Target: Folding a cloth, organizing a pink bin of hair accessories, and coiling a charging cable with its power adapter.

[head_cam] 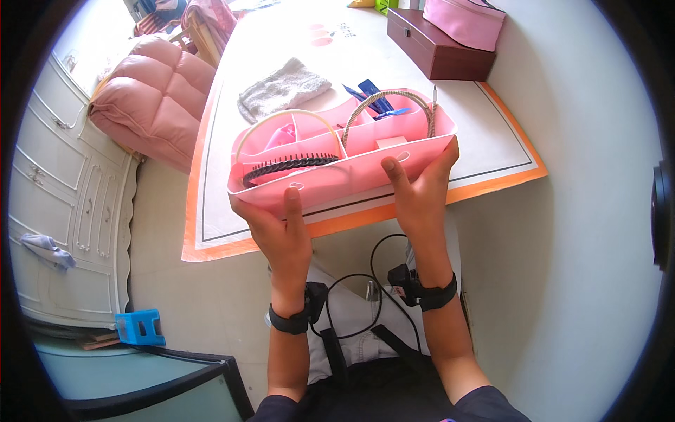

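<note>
My left hand (282, 232) and my right hand (426, 192) grip the two ends of a pink plastic organizer box (364, 182), thumbs on its front wall and fingers mostly hidden beneath. The box is over the near edge of the table; whether its base touches the table cannot be seen. In its left compartments are a black braided headband with teeth (295, 163), a cream hoop (287, 112) and a pink item (282, 136). A coiled spiral-wrapped cable (387, 94) arches over the right side, near blue flat packets (375, 97).
Behind the box, a grey towel (287, 89) lies on the orange-edged table cover (364, 58). A dark red wooden box (443, 60) carries a pink bag (466, 24) beside the wall (569, 184). Left are a pink cushioned chair (158, 84), white cabinets (47, 179) and a blue stool (140, 328).
</note>
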Motion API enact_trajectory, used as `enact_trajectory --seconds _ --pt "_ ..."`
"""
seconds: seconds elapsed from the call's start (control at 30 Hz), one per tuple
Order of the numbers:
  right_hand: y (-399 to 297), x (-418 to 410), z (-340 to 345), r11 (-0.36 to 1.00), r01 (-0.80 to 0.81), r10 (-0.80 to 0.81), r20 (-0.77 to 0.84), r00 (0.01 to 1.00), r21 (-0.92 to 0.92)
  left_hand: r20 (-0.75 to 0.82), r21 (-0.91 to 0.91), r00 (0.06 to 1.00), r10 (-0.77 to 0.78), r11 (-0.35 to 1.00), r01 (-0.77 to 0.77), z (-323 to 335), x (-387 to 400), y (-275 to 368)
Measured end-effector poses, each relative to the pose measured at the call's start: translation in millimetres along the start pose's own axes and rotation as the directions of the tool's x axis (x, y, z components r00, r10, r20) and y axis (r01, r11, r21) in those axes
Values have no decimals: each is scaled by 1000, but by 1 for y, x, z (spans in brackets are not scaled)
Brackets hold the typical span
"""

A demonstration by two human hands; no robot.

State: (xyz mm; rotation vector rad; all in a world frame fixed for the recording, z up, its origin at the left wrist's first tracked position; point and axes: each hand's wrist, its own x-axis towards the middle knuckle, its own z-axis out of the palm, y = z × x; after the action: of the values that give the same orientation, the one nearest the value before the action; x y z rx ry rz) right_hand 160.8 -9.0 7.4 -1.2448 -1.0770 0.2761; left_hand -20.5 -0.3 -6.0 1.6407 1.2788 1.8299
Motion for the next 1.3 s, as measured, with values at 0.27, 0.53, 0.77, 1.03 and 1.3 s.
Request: enact_trajectory --seconds 0.27,0.53,0.77,1.03,1.3 --pt "-7 -3 -6 980 139 -123 120 985 -140 20 144 1000 -19 990 16 -2 -3 14" --pt "-7 1 6 1000 -4 5 -37 999 25 -23 147 999 -31 989 34 1 -2 7" --pt "-12 -1 2 992 99 -97 31 995 -84 9 168 999 -53 984 50 0 -2 11" --pt "-27 2 12 998 60 -62 -48 997 -27 -3 224 998 -58 973 57 1 -2 9" --pt "-15 -11 -5 974 190 -191 0 982 -122 17 184 997 -71 981 66 -3 -3 12"
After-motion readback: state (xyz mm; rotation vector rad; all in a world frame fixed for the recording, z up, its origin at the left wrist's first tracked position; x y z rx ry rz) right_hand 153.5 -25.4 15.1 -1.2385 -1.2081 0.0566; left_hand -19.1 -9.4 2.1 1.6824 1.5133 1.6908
